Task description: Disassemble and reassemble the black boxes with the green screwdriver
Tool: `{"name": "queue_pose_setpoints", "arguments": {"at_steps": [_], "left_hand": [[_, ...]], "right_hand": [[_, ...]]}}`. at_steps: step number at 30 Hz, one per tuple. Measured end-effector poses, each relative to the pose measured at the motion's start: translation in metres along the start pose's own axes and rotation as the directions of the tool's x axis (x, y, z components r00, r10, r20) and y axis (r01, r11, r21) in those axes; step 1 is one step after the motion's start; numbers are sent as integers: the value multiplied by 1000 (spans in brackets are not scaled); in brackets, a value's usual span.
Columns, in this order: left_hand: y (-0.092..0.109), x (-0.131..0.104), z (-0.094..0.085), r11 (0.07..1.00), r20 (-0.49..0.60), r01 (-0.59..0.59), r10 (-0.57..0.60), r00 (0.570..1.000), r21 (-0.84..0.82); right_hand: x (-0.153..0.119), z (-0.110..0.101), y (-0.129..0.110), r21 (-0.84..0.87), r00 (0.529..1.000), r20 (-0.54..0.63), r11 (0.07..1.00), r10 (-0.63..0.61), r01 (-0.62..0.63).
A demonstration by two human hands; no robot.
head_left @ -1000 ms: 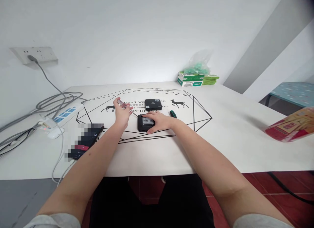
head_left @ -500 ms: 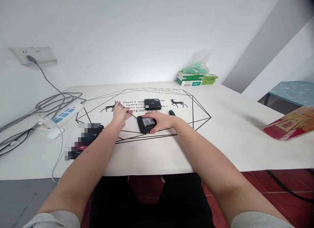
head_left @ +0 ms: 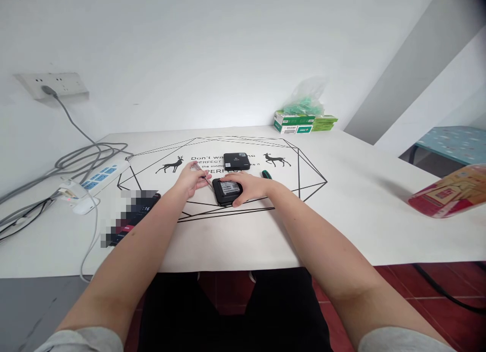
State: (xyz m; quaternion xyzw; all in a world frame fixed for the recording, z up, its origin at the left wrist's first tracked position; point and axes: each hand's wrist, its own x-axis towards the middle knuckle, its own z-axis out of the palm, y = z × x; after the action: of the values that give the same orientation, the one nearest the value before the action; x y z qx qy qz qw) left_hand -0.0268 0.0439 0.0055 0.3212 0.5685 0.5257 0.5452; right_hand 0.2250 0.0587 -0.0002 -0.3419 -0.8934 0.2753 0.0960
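My left hand [head_left: 193, 180] is closed around a thin screwdriver [head_left: 207, 180], whose shaft slants down toward the left edge of a small black device [head_left: 229, 189]. Whether the tip touches that edge is too small to tell. My right hand [head_left: 246, 186] grips the device from the right and over its top, covering part of it; a pale printed label shows on its upper face. Just beyond lies a flat black cover [head_left: 236, 161] with a small sticker. A short dark green object [head_left: 266, 175] rests to the right of the cover, partly behind my right wrist.
At my left are a phone [head_left: 132, 220], a power strip [head_left: 100, 177] and coiled cables [head_left: 94, 152]. Green and white boxes [head_left: 294, 122] with a plastic bag on top stand by the wall. A red-and-yellow package [head_left: 448, 192] lies at the right.
My left hand has shifted right with the screwdriver, closer to the device. The right hand and the device have stayed in place.
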Motion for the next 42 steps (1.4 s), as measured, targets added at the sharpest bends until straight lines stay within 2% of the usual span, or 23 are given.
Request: {"name": "queue_pose_setpoints", "arguments": {"at_steps": [7, 11, 13, 14, 16, 19, 22, 25, 30, 32, 34, 36, 38, 39, 42], "left_hand": [[2, -2, 1, 998, 28, -31, 29, 999, 51], [8, 2, -7, 982, -30, -67, 74, 997, 179], [11, 6, -14, 920, -87, -129, 172, 981, 370], [12, 7, -18, 853, -108, -161, 245, 964, 497], [14, 11, -26, 650, -91, -180, 360, 929, 738], [13, 16, -36, 447, -70, -141, 424, 903, 883], [7, 23, -40, 381, -58, -122, 430, 901, 917], [-1, 30, -38, 379, -52, -122, 417, 907, 917], [-1, 34, -31, 366, -46, -135, 444, 895, 921], [3, 29, -29, 338, 33, -218, 477, 878, 916], [7, 20, -29, 317, 262, -434, 463, 847, 844], [9, 8, -29, 392, 529, -610, 304, 792, 689], [9, -5, -27, 470, 693, -646, 95, 715, 602], [7, -10, -25, 479, 712, -641, 46, 701, 600], [0, -19, -14, 522, 704, -634, 88, 705, 570]], "right_hand": [[0, -1, -4, 18, 1000, 2, 1000, -6, 6], [-1, -1, -2, 12, 1000, 1, 1000, 1, -1], [-1, -1, -1, 9, 1000, 1, 1000, -2, 2], [-2, -1, -1, 7, 1000, 4, 1000, 4, -4], [-3, -2, -1, -3, 999, 11, 1000, 31, -31], [-3, -3, -3, -42, 996, 4, 995, 91, -91], [-1, 1, -9, -83, 994, -66, 992, 93, -98], [4, 11, -19, -109, 988, -154, 994, 13, -30], [14, 26, -34, -104, 988, -152, 995, -8, -8], [16, 28, -36, -92, 986, -170, 996, 0, -16], [17, 27, -35, -64, 981, -191, 998, -4, -8], [17, 24, -33, -26, 977, -214, 1000, -13, 8], [14, 20, -31, 11, 973, -232, 1000, -8, 11], [13, 18, -30, 29, 971, -238, 1000, 2, 5], [10, 13, -28, 67, 970, -241, 998, 29, -13]]}}
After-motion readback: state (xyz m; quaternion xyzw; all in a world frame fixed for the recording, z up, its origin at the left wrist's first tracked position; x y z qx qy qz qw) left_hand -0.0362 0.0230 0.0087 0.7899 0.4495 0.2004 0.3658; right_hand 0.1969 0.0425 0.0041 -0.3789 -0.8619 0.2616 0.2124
